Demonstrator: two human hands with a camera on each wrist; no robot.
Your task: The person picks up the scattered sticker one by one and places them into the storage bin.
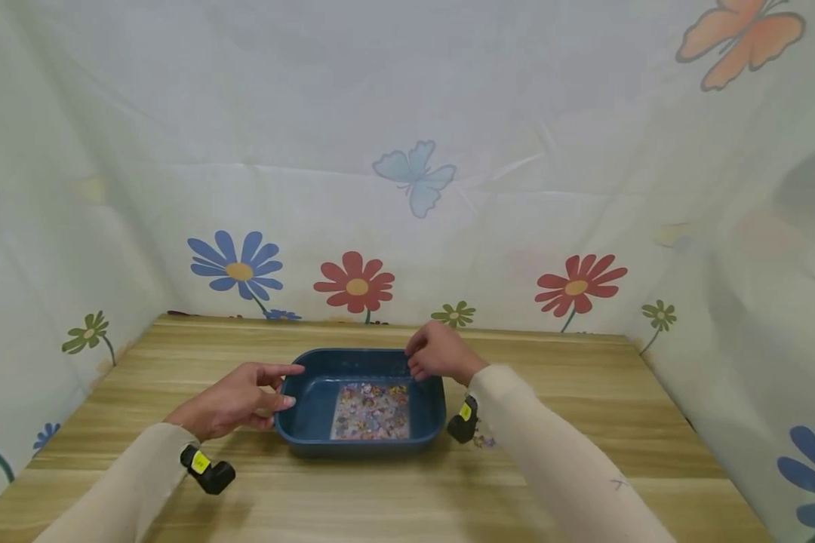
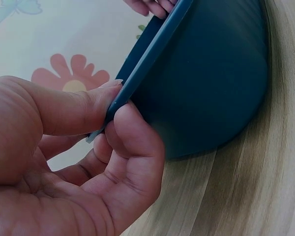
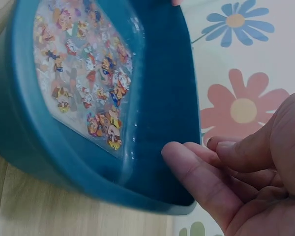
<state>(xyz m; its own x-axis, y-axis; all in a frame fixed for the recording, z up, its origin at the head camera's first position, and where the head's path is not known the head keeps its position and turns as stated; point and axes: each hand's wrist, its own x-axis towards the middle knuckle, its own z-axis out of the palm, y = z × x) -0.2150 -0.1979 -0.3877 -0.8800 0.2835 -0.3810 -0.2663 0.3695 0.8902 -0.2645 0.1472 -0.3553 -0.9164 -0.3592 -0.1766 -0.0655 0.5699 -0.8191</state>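
Note:
A dark blue rectangular basin (image 1: 360, 447) stands on the table. On its bottom lies a clear flat sheet or packet with many small colourful cartoon stickers (image 3: 86, 73); which of the two I cannot tell. My left hand (image 1: 234, 400) pinches the basin's left rim, with the thumb over the edge and curled fingers against the outside, plainly seen in the left wrist view (image 2: 88, 157). At the far right corner of the basin is my right hand (image 1: 443, 353), its fingers loosely bent above the rim. No object shows between its fingertips in the right wrist view (image 3: 236, 182).
The wooden table (image 1: 326, 498) reaches to a pale cloth backdrop (image 1: 299, 181) printed with flowers and butterflies, which also hangs at both sides. Some small colourful pieces (image 1: 484, 440) lie on the table beside the right wrist, partly hidden by it.

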